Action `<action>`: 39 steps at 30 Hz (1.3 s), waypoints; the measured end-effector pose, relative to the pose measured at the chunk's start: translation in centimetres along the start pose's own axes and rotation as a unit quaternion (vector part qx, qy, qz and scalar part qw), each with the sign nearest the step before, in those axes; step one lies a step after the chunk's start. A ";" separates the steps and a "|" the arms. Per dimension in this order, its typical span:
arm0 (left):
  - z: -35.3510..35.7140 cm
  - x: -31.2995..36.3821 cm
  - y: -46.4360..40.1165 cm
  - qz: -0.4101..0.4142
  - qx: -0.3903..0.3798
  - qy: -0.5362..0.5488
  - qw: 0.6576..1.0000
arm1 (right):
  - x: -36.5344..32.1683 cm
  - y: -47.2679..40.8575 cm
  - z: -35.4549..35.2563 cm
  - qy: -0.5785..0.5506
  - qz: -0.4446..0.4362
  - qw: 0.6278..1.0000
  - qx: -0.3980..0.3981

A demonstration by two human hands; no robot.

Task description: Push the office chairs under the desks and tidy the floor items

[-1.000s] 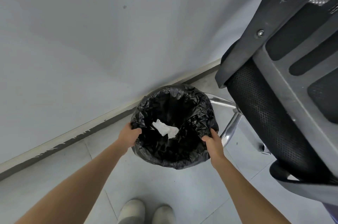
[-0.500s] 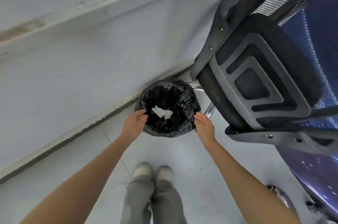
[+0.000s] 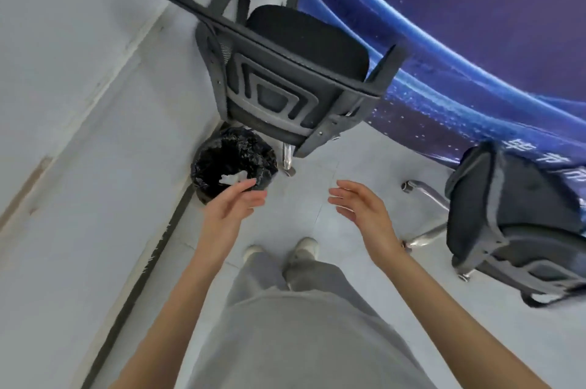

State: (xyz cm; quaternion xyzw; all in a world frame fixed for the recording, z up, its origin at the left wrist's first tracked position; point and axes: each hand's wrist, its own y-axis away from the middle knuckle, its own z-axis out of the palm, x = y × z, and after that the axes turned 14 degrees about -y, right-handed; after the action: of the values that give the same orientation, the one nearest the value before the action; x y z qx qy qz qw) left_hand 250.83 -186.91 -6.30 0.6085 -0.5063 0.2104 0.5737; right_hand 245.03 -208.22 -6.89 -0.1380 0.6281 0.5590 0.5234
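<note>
A small bin lined with a black bag (image 3: 233, 158) stands on the floor against the wall, with a scrap of white paper (image 3: 233, 178) inside. My left hand (image 3: 233, 201) hovers open just in front of its rim, holding nothing. My right hand (image 3: 361, 203) is open too, over bare floor to the right of the bin. A black mesh office chair (image 3: 285, 77) stands right behind the bin, its back towards me. A second chair (image 3: 513, 223) with a grey cover is at the right edge.
A grey wall with a dark skirting strip (image 3: 158, 249) runs along the left. A blue and purple printed panel (image 3: 475, 39) fills the upper right behind the chairs. My feet (image 3: 282, 250) stand on grey floor tiles between the bin and the right chair's chrome legs (image 3: 425, 195).
Both hands have let go of the bin's rim and pulled back, fingers now spread. The view has risen, as if I stood up, so both chairs show in full.
</note>
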 end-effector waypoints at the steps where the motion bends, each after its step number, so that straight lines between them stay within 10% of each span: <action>1: 1.2 0.6 0.5 -0.002 -0.019 0.000 1.000 | 0.2 1.2 -1.4 -0.006 -0.005 1.000 0.017; 10: 9.7 3.7 -0.2 0.049 -0.300 -0.173 0.937 | 4.4 9.8 -7.9 -0.200 -0.080 0.926 0.309; 17: 14.6 4.2 -0.5 0.083 -0.510 -0.334 0.789 | 10.9 17.4 -3.8 -0.389 -0.065 0.744 0.540; 27: 30.4 1.9 11.2 0.178 -0.684 -0.430 0.562 | 19.1 25.6 -3.1 -0.530 -0.054 0.521 0.667; 39: 46.9 -2.7 28.3 0.212 -0.691 -0.433 0.538 | 21.3 39.6 -29.3 -0.493 -0.121 0.516 0.690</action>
State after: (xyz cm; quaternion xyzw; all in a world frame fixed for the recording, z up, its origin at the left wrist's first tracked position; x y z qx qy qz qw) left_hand 210.26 -223.85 -6.75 -0.0849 -0.7952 -0.3791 0.4655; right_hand 191.42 -210.89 -7.14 0.4893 0.4352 -0.1401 0.7427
